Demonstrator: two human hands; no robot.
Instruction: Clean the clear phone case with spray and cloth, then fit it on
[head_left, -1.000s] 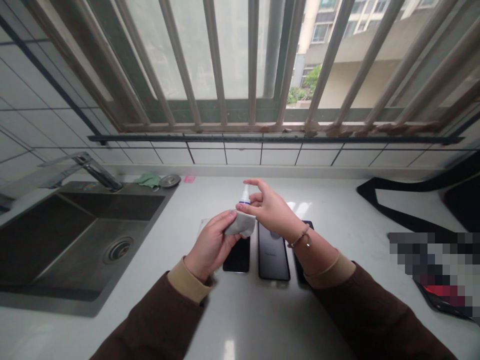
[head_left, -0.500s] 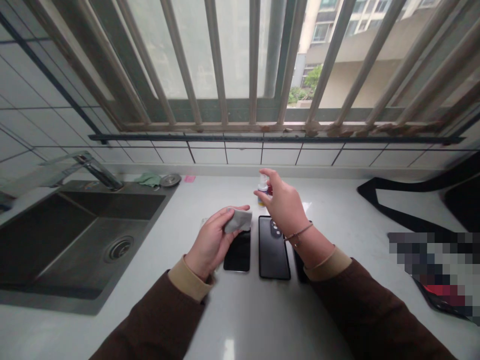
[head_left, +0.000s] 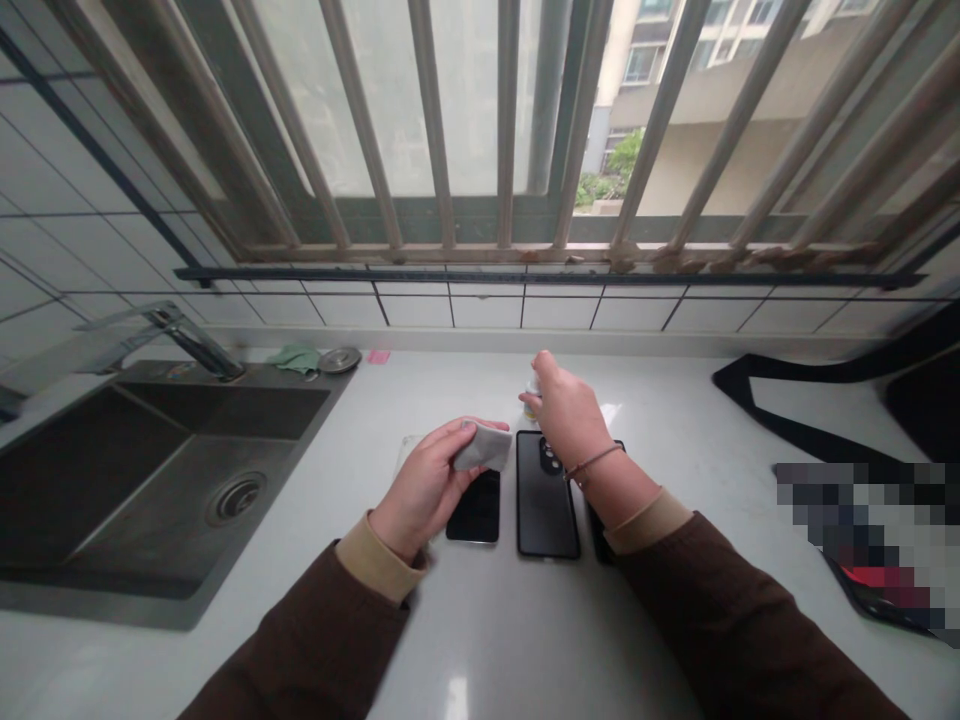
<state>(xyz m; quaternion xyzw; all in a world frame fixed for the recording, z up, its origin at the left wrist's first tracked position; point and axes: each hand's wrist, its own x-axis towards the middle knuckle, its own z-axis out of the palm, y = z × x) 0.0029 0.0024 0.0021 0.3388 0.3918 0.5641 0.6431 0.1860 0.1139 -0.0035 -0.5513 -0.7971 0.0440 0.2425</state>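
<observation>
My left hand (head_left: 426, 482) is closed on a folded grey cloth (head_left: 484, 447), pinched between thumb and fingers. Under that hand lies a phone with a dark glossy face (head_left: 475, 515), partly covered. My right hand (head_left: 574, 412) grips a small white spray bottle (head_left: 530, 411); most of the bottle is hidden behind the fingers. Below the right hand, a phone in a black case (head_left: 547, 515) lies with its camera side up. A third dark phone (head_left: 599, 535) shows only in part under my right wrist.
A sink (head_left: 169, 480) with a faucet (head_left: 199, 345) is on the left. Behind it lie a green cloth (head_left: 295, 358), a metal drain strainer (head_left: 340, 360) and a pink piece (head_left: 379, 357). A black strap (head_left: 750, 385) lies on the right. A barred window stands behind the counter (head_left: 480, 650).
My right hand has moved slightly down and to the right, its fingers now wrapped further around the spray bottle. My left hand and the cloth have shifted a little to the right.
</observation>
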